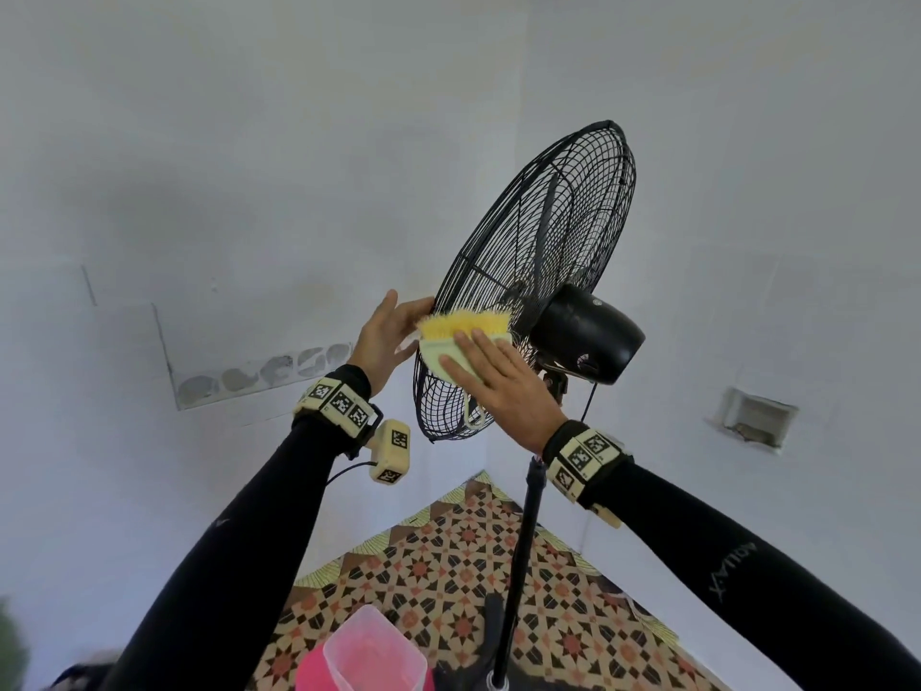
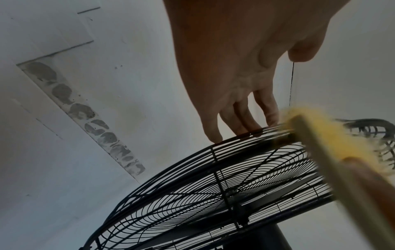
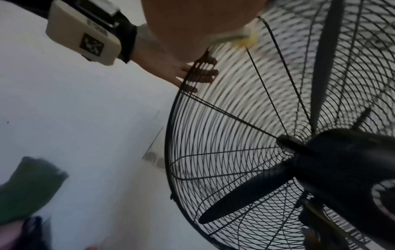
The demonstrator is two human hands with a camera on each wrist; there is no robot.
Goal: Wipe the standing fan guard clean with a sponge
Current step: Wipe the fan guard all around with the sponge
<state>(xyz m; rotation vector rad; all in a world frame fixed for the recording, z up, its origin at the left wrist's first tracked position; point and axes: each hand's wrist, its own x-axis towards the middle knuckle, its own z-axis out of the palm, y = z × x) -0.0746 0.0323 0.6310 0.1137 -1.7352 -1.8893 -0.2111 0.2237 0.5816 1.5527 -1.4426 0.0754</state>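
The black wire fan guard (image 1: pixel 548 231) stands tilted on its pole, its rear side toward me. My right hand (image 1: pixel 503 386) presses a pale sponge (image 1: pixel 466 329) with a yellow bristly face flat against the lower left of the rear guard, fingers straight on the sponge's back. My left hand (image 1: pixel 386 336) is at the guard's left rim; its straight fingers (image 2: pixel 241 118) touch the rim (image 2: pixel 213 186) and lie across the front wires (image 3: pixel 200 71). The sponge (image 2: pixel 320 135) is blurred close to that hand. A small cord loop hangs below the sponge.
The black motor housing (image 1: pixel 583 336) juts out right of my right hand, above the black pole (image 1: pixel 518 566). A pink bucket with a clear container (image 1: pixel 371 655) stands on the patterned floor (image 1: pixel 448 566). White walls meet in a corner behind the fan.
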